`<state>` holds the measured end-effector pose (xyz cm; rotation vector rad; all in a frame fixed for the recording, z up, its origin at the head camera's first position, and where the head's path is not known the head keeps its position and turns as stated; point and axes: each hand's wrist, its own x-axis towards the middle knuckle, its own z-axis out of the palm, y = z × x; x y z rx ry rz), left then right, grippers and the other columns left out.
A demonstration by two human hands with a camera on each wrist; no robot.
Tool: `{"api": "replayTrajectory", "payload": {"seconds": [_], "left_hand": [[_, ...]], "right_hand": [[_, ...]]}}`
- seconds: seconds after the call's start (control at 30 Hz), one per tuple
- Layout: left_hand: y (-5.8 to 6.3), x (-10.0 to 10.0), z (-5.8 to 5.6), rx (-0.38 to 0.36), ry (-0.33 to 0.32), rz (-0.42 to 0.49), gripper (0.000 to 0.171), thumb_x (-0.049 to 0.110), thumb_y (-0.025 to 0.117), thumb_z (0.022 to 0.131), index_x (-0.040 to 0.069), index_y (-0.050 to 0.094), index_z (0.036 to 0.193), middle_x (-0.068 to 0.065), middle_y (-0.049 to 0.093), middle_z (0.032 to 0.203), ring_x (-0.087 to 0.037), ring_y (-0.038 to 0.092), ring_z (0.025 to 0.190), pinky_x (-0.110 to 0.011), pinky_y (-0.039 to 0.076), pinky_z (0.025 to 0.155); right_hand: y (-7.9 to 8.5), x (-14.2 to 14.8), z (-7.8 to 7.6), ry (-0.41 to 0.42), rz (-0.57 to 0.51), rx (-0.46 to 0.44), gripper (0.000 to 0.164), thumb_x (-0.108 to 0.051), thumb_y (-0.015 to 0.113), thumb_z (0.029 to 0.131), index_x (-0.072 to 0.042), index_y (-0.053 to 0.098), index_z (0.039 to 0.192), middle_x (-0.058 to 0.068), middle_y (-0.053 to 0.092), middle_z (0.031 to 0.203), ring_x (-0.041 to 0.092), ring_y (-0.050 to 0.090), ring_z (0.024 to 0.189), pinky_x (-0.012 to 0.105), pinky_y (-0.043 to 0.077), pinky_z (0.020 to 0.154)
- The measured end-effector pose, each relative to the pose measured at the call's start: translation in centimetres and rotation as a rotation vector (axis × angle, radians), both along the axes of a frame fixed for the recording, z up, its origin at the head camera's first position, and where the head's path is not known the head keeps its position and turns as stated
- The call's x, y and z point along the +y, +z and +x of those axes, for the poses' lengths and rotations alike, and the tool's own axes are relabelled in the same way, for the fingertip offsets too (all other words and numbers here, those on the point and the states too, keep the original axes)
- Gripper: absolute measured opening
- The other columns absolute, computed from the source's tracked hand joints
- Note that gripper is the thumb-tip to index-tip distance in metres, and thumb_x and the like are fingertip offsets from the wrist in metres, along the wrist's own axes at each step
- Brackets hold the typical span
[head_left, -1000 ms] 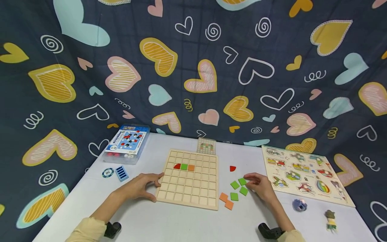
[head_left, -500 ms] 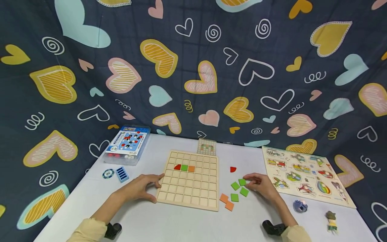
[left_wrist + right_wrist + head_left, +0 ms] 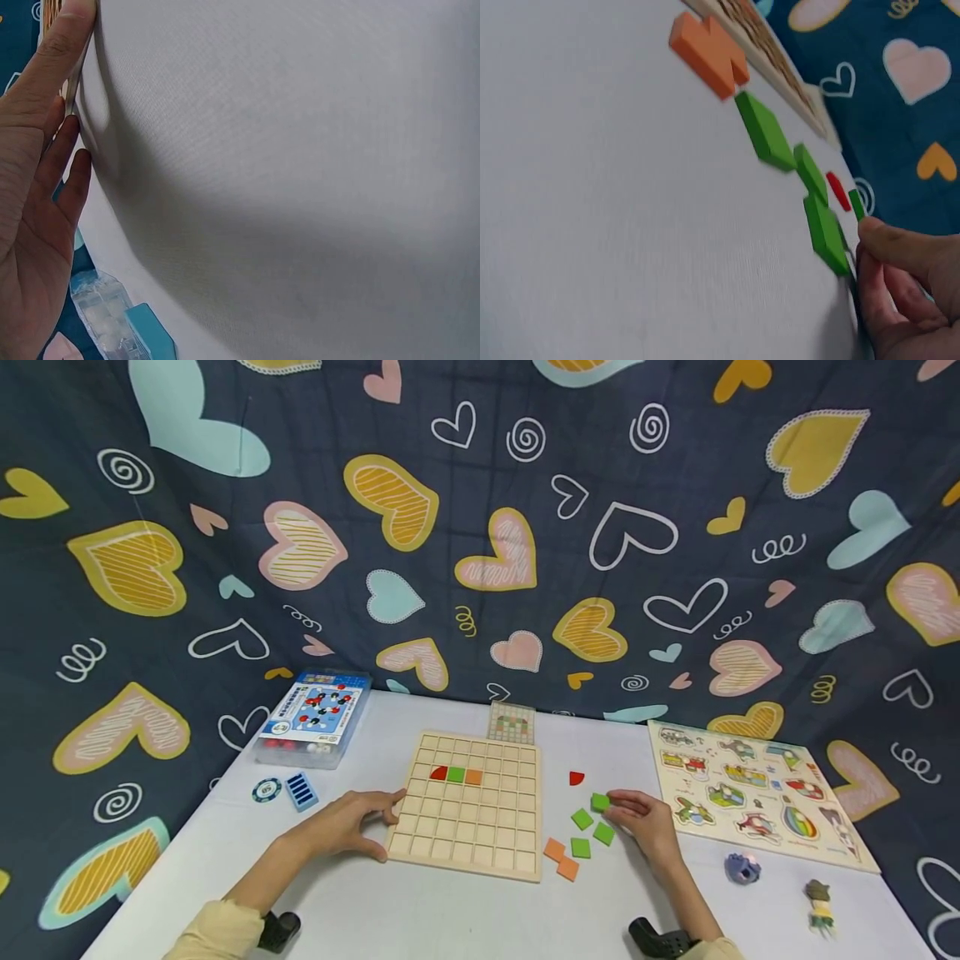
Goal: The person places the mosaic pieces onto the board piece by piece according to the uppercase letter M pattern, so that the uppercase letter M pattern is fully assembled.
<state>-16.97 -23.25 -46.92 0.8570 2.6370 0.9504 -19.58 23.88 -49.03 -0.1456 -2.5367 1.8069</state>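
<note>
A wooden grid board [image 3: 465,827] bears a red quarter-circle tile [image 3: 438,773], a green square tile [image 3: 455,775] and an orange square tile [image 3: 473,777] in one row. My left hand [image 3: 347,820] rests against the board's left edge, thumb near the front corner; the left wrist view shows its fingers [image 3: 75,180] loosely extended. To the right of the board, my right hand [image 3: 647,823] pinches a green square tile [image 3: 600,802] between thumb and fingertips. In the right wrist view this green tile [image 3: 856,204] stands out past the thumb tip. More green tiles [image 3: 582,819] lie close by.
Two orange tiles [image 3: 567,869] and a red quarter-circle tile [image 3: 576,778] lie right of the board. A pattern card [image 3: 512,722] is behind it. Further right are a picture puzzle board [image 3: 757,793] and two small figures [image 3: 742,868]. At left stand a plastic box [image 3: 315,718] and a blue piece [image 3: 302,791].
The right hand's fingers have closed on the far green tile and shifted it slightly, with more of the tile now showing. My left hand stays at the board's edge.
</note>
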Motion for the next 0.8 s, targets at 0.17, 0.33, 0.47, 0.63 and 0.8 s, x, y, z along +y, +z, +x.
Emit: {"api": "replayTrajectory", "payload": {"seconds": [0.17, 0.33, 0.47, 0.63, 0.8], "left_hand": [[-0.1, -0.1, -0.1, 0.006, -0.003, -0.005, 0.031, 0.034, 0.083, 0.067, 0.022, 0.062, 0.086, -0.015, 0.048, 0.142, -0.035, 0.045, 0.129, -0.050, 0.038, 0.107], [-0.1, 0.0, -0.1, 0.001, 0.000, -0.010, 0.031, 0.035, 0.083, 0.067, 0.022, 0.062, 0.086, -0.014, 0.048, 0.142, -0.035, 0.045, 0.130, -0.049, 0.038, 0.107], [0.0, 0.0, -0.1, 0.001, 0.002, -0.010, 0.031, 0.035, 0.083, 0.067, 0.022, 0.063, 0.086, -0.014, 0.048, 0.142, -0.035, 0.045, 0.129, -0.050, 0.038, 0.107], [0.0, 0.1, 0.1, -0.003, 0.009, -0.006, 0.031, 0.034, 0.084, 0.066, 0.023, 0.062, 0.086, -0.014, 0.048, 0.142, -0.035, 0.046, 0.129, -0.050, 0.038, 0.107], [0.1, 0.1, 0.1, -0.013, 0.012, -0.005, 0.031, 0.033, 0.084, 0.066, 0.023, 0.062, 0.086, -0.013, 0.048, 0.143, -0.035, 0.045, 0.130, -0.050, 0.038, 0.107]], "right_hand": [[0.4, -0.9, 0.1, -0.017, 0.005, -0.035, 0.035, -0.006, 0.072, 0.084, 0.005, 0.063, 0.116, 0.017, 0.069, 0.110, -0.002, 0.065, 0.086, 0.011, 0.052, 0.074], [0.6, -1.9, 0.0, -0.015, -0.021, -0.040, 0.035, -0.003, 0.073, 0.083, 0.005, 0.064, 0.115, 0.017, 0.069, 0.108, 0.000, 0.065, 0.084, 0.013, 0.053, 0.071], [0.7, -3.1, -0.3, -0.011, -0.037, -0.038, 0.033, -0.003, 0.073, 0.082, 0.005, 0.065, 0.113, 0.017, 0.070, 0.106, 0.003, 0.067, 0.083, 0.014, 0.054, 0.069], [0.7, -4.8, -0.8, -0.005, -0.051, -0.036, 0.033, -0.002, 0.074, 0.081, 0.005, 0.066, 0.112, 0.017, 0.070, 0.105, 0.010, 0.069, 0.085, 0.015, 0.055, 0.071], [0.9, -6.6, -1.1, 0.002, -0.077, -0.017, 0.030, 0.001, 0.074, 0.080, 0.005, 0.067, 0.109, 0.018, 0.070, 0.104, 0.016, 0.070, 0.088, 0.016, 0.056, 0.070]]}}
